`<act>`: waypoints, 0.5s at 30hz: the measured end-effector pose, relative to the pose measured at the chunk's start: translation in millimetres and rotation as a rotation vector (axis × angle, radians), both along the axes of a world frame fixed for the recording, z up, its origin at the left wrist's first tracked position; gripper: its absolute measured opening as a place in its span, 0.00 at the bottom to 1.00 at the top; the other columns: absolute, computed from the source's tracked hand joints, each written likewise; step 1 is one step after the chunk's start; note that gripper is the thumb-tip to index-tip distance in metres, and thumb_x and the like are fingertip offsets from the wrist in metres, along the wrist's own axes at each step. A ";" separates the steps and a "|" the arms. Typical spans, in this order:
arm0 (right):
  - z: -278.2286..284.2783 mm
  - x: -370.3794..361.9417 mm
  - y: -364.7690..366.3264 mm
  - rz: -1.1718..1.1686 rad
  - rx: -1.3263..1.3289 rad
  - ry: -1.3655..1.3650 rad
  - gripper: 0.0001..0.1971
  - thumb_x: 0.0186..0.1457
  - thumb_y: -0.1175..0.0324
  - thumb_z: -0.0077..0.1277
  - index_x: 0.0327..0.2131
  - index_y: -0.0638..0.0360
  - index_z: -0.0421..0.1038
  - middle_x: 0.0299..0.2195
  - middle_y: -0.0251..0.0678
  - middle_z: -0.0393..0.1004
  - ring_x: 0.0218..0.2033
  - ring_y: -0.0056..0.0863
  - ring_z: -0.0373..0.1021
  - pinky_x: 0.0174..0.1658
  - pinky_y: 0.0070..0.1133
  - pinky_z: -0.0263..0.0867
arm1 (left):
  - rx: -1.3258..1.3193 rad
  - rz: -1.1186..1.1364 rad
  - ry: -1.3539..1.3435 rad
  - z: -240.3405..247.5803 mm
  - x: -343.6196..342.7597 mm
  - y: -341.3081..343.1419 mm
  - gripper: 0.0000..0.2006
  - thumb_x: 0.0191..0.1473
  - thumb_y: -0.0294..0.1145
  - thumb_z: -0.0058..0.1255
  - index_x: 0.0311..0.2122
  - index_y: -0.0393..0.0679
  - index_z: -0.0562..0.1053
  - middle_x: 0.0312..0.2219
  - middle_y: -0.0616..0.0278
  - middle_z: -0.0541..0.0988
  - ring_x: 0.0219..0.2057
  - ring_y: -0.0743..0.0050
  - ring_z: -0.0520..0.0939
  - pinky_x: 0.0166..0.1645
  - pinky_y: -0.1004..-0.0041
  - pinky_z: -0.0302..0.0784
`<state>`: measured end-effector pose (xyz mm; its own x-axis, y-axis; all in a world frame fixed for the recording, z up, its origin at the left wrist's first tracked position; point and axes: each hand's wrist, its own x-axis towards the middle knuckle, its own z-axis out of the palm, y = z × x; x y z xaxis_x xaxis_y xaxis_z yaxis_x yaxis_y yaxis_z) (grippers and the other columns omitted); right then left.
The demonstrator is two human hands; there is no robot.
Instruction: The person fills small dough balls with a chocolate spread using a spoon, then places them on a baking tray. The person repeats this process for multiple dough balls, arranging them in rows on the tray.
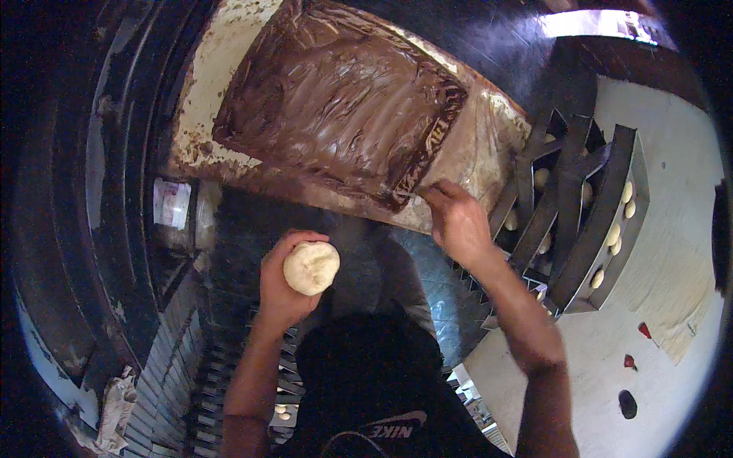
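Observation:
My left hand (284, 279) is wrapped round a ball of pale dough (313, 269), smooth with a shallow dimple on top, held in front of my body. In front lies a wide slab coated in brown chocolate spread (343, 91), its surface streaked and wavy, on a stained pale board (217, 65). At the slab's near right corner my right hand (458, 221) is closed, thumb and fingers pinched together. A small pale sliver shows by the fingertips, too little to name. Along the slab's right edge the brown layer is thin and patchy.
Dark metal trays (595, 229) stand stacked at an angle on the right, with several pale dough pieces (614, 233) in them. Beyond them is a whitish surface (672, 252) with small red bits. Dark metal ledges (114, 153) and a pale container (172, 204) are on the left.

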<state>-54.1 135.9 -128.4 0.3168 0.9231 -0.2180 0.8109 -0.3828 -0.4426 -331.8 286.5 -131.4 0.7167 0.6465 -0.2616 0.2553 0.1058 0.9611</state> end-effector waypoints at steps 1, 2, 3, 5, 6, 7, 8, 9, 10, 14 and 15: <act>-0.2 7.1 18.1 0.126 -0.012 -0.078 0.12 0.51 0.76 0.54 0.42 0.60 0.77 0.36 0.42 0.77 0.37 0.44 0.77 0.39 0.34 0.74 | 0.043 -0.022 -0.021 -0.3 -1.8 1.0 0.27 0.38 0.17 0.71 0.47 0.41 0.75 0.43 0.57 0.82 0.44 0.67 0.83 0.51 0.67 0.79; -3.3 9.5 30.4 0.251 -0.024 -0.155 0.14 0.48 0.78 0.54 0.41 0.59 0.78 0.37 0.41 0.78 0.37 0.46 0.77 0.38 0.35 0.75 | 0.086 -0.045 -0.041 -0.7 -4.4 2.2 0.26 0.37 0.17 0.69 0.47 0.41 0.75 0.43 0.57 0.81 0.45 0.66 0.83 0.51 0.69 0.78; -8.2 6.6 39.9 0.319 -0.184 -0.181 0.14 0.47 0.78 0.54 0.40 0.58 0.78 0.37 0.41 0.77 0.36 0.44 0.77 0.38 0.35 0.75 | 0.128 -0.066 -0.062 -1.5 -7.8 3.4 0.26 0.37 0.16 0.66 0.47 0.40 0.76 0.42 0.57 0.81 0.45 0.66 0.83 0.50 0.70 0.77; -11.4 0.8 48.9 0.391 -0.377 -0.199 0.14 0.46 0.78 0.54 0.39 0.57 0.79 0.37 0.39 0.77 0.35 0.42 0.77 0.36 0.35 0.75 | 0.047 -0.027 0.014 -1.5 -17.2 2.0 0.26 0.38 0.17 0.70 0.46 0.41 0.75 0.45 0.57 0.81 0.47 0.67 0.82 0.53 0.69 0.78; -13.4 -2.5 50.9 0.410 -0.401 -0.184 0.14 0.45 0.77 0.54 0.39 0.57 0.79 0.37 0.39 0.77 0.35 0.42 0.77 0.35 0.35 0.75 | 0.013 0.002 0.061 -0.9 -24.5 0.5 0.26 0.38 0.17 0.71 0.46 0.41 0.75 0.47 0.57 0.81 0.48 0.68 0.82 0.54 0.68 0.79; -4.3 -3.0 46.2 0.385 -0.294 -0.135 0.13 0.46 0.77 0.54 0.38 0.57 0.79 0.37 0.39 0.77 0.35 0.42 0.77 0.34 0.36 0.75 | -0.004 0.056 0.062 1.7 -30.5 0.1 0.27 0.38 0.17 0.71 0.47 0.41 0.75 0.46 0.58 0.81 0.48 0.68 0.82 0.54 0.68 0.79; 2.4 -2.0 44.0 0.357 -0.189 -0.084 0.12 0.46 0.76 0.55 0.38 0.57 0.79 0.36 0.39 0.77 0.34 0.42 0.77 0.33 0.36 0.75 | -0.019 0.109 0.063 3.7 -35.4 -0.8 0.27 0.38 0.17 0.71 0.47 0.41 0.75 0.46 0.58 0.81 0.48 0.68 0.82 0.53 0.68 0.79; 6.0 2.5 42.4 0.302 -0.129 -0.074 0.12 0.47 0.76 0.55 0.38 0.57 0.79 0.36 0.39 0.77 0.34 0.42 0.77 0.33 0.36 0.75 | -0.039 0.149 0.055 3.3 -36.2 -1.2 0.27 0.38 0.17 0.71 0.47 0.41 0.76 0.45 0.58 0.82 0.47 0.68 0.82 0.53 0.68 0.79; 7.3 6.6 40.5 0.246 -0.069 -0.064 0.11 0.47 0.75 0.55 0.37 0.57 0.79 0.35 0.40 0.77 0.34 0.43 0.77 0.33 0.36 0.75 | -0.061 0.163 0.051 0.3 -38.3 -0.9 0.27 0.38 0.17 0.69 0.47 0.41 0.76 0.44 0.58 0.82 0.46 0.67 0.83 0.53 0.68 0.79; -7.8 -5.6 31.5 0.170 -0.054 0.050 0.10 0.50 0.76 0.54 0.38 0.59 0.79 0.35 0.42 0.76 0.34 0.46 0.76 0.35 0.39 0.75 | -0.018 0.124 0.068 3.1 -39.8 6.7 0.26 0.38 0.16 0.66 0.48 0.42 0.77 0.44 0.57 0.82 0.45 0.67 0.83 0.52 0.69 0.78; -8.1 -10.4 33.5 0.138 -0.039 0.144 0.11 0.50 0.77 0.54 0.38 0.59 0.79 0.35 0.42 0.76 0.34 0.46 0.76 0.36 0.39 0.75 | 0.025 0.091 0.084 7.0 -39.7 10.2 0.26 0.38 0.16 0.67 0.48 0.42 0.76 0.45 0.57 0.81 0.46 0.67 0.83 0.53 0.69 0.77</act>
<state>-64.6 169.4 -136.5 0.1507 0.9455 -0.2888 0.7862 -0.2917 -0.5448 -371.5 296.7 -124.4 0.6309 0.7150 -0.3014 0.3254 0.1088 0.9393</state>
